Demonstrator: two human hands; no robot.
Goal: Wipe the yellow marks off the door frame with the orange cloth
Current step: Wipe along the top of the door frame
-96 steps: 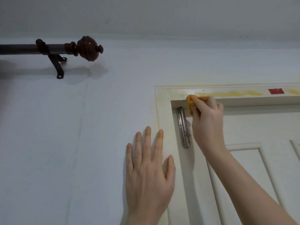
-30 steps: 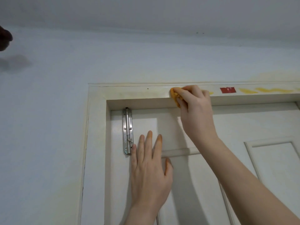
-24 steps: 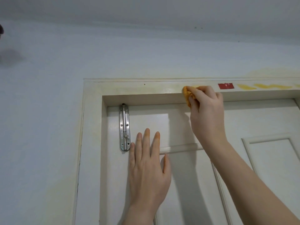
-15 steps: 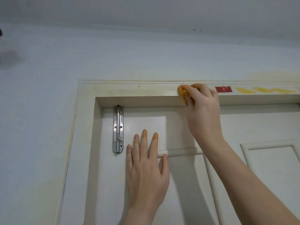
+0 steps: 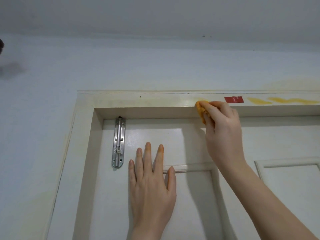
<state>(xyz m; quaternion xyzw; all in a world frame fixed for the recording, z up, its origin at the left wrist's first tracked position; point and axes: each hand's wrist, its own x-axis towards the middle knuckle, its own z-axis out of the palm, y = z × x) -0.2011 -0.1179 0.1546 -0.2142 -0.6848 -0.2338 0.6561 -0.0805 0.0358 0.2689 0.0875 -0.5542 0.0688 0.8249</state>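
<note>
My right hand [image 5: 223, 130] holds a bunched orange cloth [image 5: 200, 110] against the lower edge of the cream door frame [image 5: 138, 102], on its top bar. A faint yellow smear [image 5: 201, 99] shows just above the cloth. Bolder yellow marks [image 5: 284, 100] run along the top bar to the right of a red tape patch [image 5: 234, 99]. My left hand [image 5: 152, 181] lies flat on the white door [image 5: 190, 146], fingers apart, holding nothing; its fingertips are stained orange.
A steel slide bolt [image 5: 118, 142] is fixed upright near the door's top left corner. Pale blue wall [image 5: 43, 118] surrounds the frame, with yellowish staining at lower left and above the frame's right end. The ceiling is close above.
The cloth and my right hand have wiped rightward along the top bar, from the frame's left corner to near the red tape. My left hand shifted from the wall onto the door.
</note>
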